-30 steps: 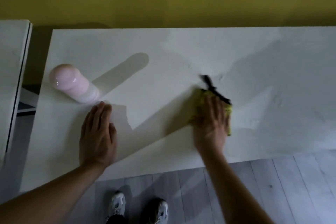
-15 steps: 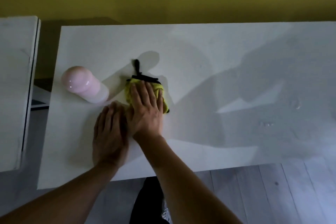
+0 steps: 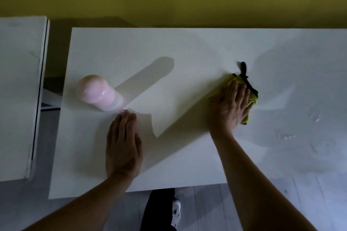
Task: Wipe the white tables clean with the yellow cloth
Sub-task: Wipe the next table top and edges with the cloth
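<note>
A white table (image 3: 187, 47) fills the middle of the head view. The yellow cloth (image 3: 252, 97), edged in black with a black loop, lies right of the table's centre. My right hand (image 3: 229, 107) presses flat on the cloth with straight fingers, covering most of it. My left hand (image 3: 123, 146) rests flat on the table near the front edge, fingers straight and together. Its fingertips lie just in front of a pink bottle (image 3: 97, 93).
The pink bottle stands near the table's left edge. Water drops (image 3: 314, 116) sit on the table's right part. A second white table (image 3: 18, 90) stands at the left across a narrow gap. A yellow wall runs behind. My shoe (image 3: 175, 214) shows on the grey floor below.
My right hand slid the cloth from beside my left hand back to the right of centre. My left hand stayed flat in place.
</note>
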Available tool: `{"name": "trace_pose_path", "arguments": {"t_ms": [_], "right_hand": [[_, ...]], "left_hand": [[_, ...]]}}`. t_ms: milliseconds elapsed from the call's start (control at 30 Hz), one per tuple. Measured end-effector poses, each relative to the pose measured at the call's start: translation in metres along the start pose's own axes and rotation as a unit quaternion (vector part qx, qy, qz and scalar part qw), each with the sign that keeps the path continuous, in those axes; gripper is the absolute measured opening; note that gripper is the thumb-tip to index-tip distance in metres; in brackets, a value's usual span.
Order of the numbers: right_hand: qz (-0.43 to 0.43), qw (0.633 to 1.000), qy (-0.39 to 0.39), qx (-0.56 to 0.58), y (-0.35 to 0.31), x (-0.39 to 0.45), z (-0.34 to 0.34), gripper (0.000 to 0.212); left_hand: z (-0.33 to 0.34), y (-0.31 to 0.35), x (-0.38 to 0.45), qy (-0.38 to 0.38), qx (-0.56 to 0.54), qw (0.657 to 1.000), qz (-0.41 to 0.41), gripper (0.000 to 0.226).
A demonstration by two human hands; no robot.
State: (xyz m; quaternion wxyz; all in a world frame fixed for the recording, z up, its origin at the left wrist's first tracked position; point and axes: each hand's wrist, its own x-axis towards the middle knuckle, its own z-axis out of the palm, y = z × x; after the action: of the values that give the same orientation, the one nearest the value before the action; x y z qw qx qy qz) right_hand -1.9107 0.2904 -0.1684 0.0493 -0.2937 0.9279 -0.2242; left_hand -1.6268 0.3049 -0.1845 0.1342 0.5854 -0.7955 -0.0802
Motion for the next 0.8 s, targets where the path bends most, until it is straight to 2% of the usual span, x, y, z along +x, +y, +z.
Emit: {"name": "trace_pose_path", "arguments": {"t_ms": [33, 100, 233, 300, 367, 467, 567, 700, 800], "right_hand": [[-0.021, 1.0, 0.009, 0.004, -0.013, -0.008, 0.005, 0.07], [-0.116, 0.993, -0.009, 0.023, -0.045, -0.031, 0.018, 0.071], [-0.323, 0.935, -0.125, 0.073, -0.112, -0.08, 0.045, 0.069], [-0.379, 0.912, -0.146, 0.059, -0.12, -0.082, 0.05, 0.065], [-0.4, 0.902, -0.149, 0.064, -0.109, -0.068, 0.046, 0.064], [-0.351, 0.928, -0.084, 0.088, -0.069, -0.025, 0.028, 0.062], [-0.241, 0.97, -0.018, 0.04, -0.017, 0.031, 0.005, 0.064], [-0.054, 0.998, -0.035, -0.002, 0.005, 0.063, -0.004, 0.068], [-0.062, 0.997, -0.04, -0.019, -0.024, 0.054, 0.01, 0.072]], "left_hand": [[0.0, 0.0, 0.0, -0.002, 0.002, 1.0, -0.002, 0.059], [-0.001, 0.0, 0.0, -0.006, 0.003, 1.0, -0.003, 0.059], [-0.001, 0.0, 0.0, 0.006, 0.012, 1.0, 0.004, 0.059], [-0.001, 0.001, 0.0, 0.011, 0.011, 1.0, 0.006, 0.059], [0.0, 0.0, 0.0, 0.013, 0.012, 1.0, 0.011, 0.058], [0.0, -0.001, -0.001, 0.011, 0.015, 1.0, 0.018, 0.058], [0.001, -0.002, -0.002, 0.008, 0.012, 1.0, 0.017, 0.058], [0.003, -0.001, -0.002, 0.013, 0.014, 1.0, 0.017, 0.058], [0.004, -0.001, -0.002, 0.016, 0.015, 1.0, 0.015, 0.058]]}}
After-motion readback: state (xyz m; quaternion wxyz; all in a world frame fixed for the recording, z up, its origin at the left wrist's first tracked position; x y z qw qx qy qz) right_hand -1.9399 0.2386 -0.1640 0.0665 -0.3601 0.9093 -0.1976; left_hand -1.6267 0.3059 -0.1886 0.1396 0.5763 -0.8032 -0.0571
